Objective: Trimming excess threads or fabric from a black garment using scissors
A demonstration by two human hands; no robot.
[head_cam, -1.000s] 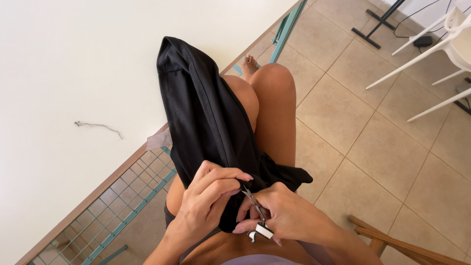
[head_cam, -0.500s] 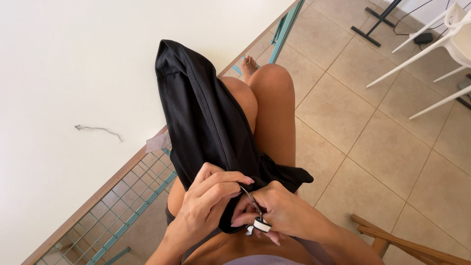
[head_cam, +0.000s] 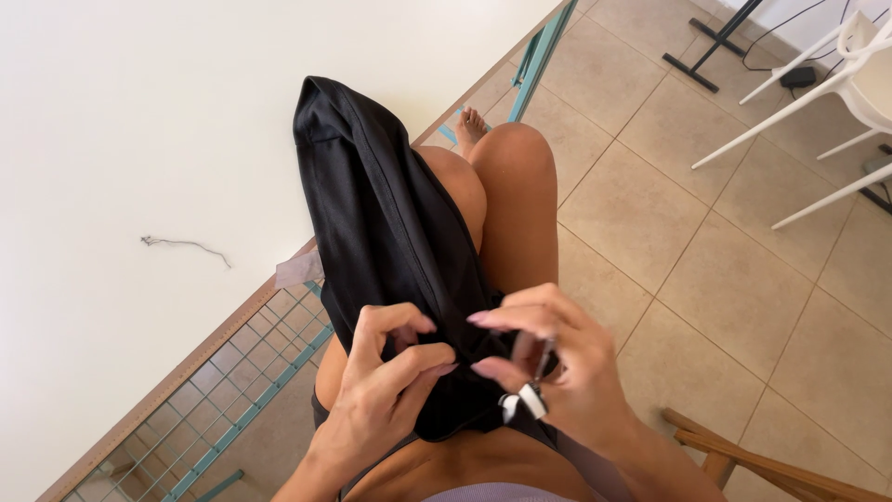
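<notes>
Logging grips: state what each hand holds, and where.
Left hand pinches the black garment at its near edge; right hand holds a small metal tool, hold point hidden.

Seen from above, both forearms reach forward from the near edge over bare thighs. The left hand point(head_cam: 390, 372) is curled, thumb and bent fingers pinched together, knuckles facing left. The right hand point(head_cam: 557, 367) sits just beside it on the right, fingers arched and fingertips pointing left toward the other hand, almost touching. A bare foot point(head_cam: 471, 125) rests far ahead.
</notes>
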